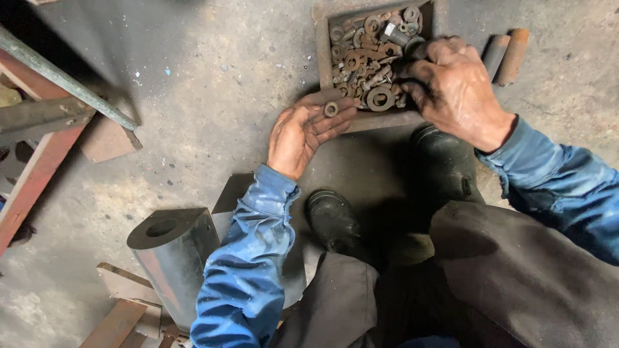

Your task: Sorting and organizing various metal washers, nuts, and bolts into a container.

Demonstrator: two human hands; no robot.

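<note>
One washer [331, 109] lies flat, hole upward, on spread left hand [309, 129]; right hand [454, 90] grip hidden among box [320, 58] parts.

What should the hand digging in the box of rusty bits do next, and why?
Probably lift one piece out and lay it in the open left hand. The right hand is down among the rusty washers and bolts in the square metal tray, and the left palm, beside the tray, already holds a small round washer.
</note>
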